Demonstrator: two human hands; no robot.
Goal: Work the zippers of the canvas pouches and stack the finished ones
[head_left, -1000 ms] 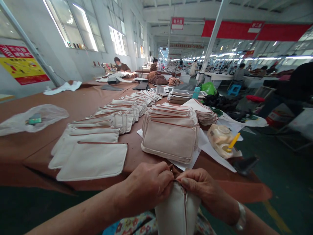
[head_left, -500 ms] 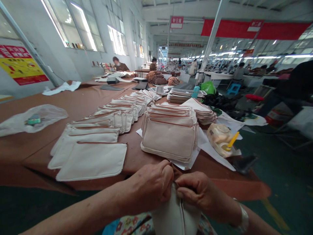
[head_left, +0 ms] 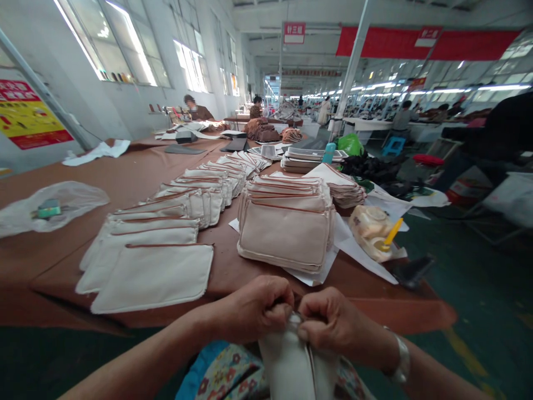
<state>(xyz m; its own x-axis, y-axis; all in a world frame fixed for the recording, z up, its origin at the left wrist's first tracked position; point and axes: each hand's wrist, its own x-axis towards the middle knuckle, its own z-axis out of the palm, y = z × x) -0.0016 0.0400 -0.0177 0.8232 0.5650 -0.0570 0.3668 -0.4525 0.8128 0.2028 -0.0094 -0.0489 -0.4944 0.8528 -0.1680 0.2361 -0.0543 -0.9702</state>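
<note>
A cream pouch (head_left: 285,364) with a dark brown line down its front hangs upright over my lap at the table's near edge. Fingers of my left hand (head_left: 266,311) are closed in a pinch at its upper left corner. Close beside it, my right hand (head_left: 333,322) pinches the top edge on the other side, thumb lying on the fabric. Just what sits between the fingertips is hidden. Beyond my hands stands a thick stack of similar cream pouches (head_left: 285,233) with brown edging. To its left, more pouches (head_left: 162,272) lie fanned out in an overlapping row.
The brown-covered table (head_left: 54,250) carries a clear plastic bag (head_left: 83,200) at left. At right are a glue container (head_left: 370,228) with a yellow stick (head_left: 393,230), a black object (head_left: 414,271) and a teal bottle (head_left: 328,153). A person (head_left: 499,133) in black stands far right.
Both hands have shifted slightly, still pinching the pouch top. The brown strip seen above the fingers earlier no longer shows there. The view has turned a little.
</note>
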